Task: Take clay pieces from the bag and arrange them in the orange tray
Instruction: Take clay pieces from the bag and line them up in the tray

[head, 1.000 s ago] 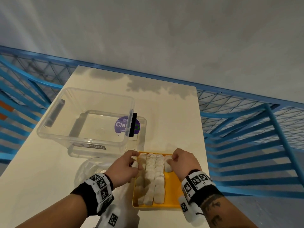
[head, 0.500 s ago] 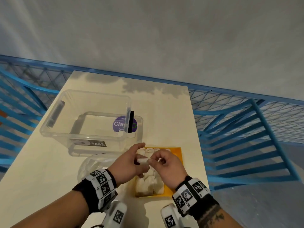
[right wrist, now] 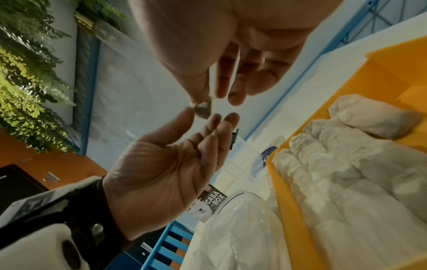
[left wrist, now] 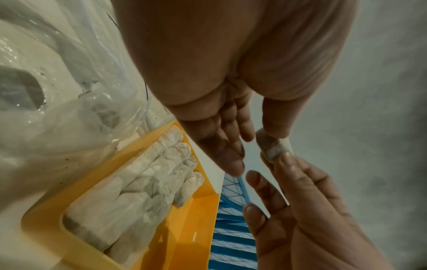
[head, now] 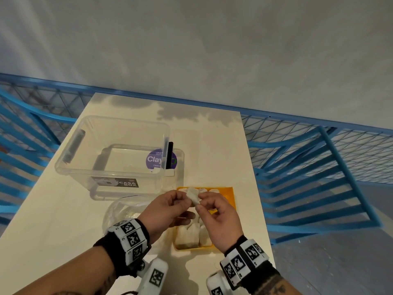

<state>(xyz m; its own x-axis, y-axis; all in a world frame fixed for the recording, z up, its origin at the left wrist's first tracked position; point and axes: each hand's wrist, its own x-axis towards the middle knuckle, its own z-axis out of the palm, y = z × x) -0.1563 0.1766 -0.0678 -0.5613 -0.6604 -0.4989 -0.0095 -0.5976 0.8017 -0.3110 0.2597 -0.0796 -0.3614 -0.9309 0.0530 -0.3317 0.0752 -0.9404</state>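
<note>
A small white clay piece (head: 193,196) is held in the air above the far half of the orange tray (head: 230,198). My left hand (head: 184,199) pinches it from the left and my right hand (head: 202,202) from the right. In the left wrist view my thumb tip rests on the clay piece (left wrist: 270,146). The right wrist view shows the clay piece (right wrist: 203,108) between both hands' fingertips. Rows of white clay pieces (head: 191,233) fill the tray's left part; its right strip is bare. The clear plastic bag (head: 123,211) lies left of the tray, under my left wrist.
A clear plastic box (head: 110,154) stands on the white table (head: 53,220) beyond the bag, with a purple-labelled clay lid (head: 158,159) behind its right wall. Blue metal railings (head: 319,177) run along the table's right, left and far edges.
Both hands have lifted off the clay rows at the tray's far end. They now hold one clay piece together above the tray.
</note>
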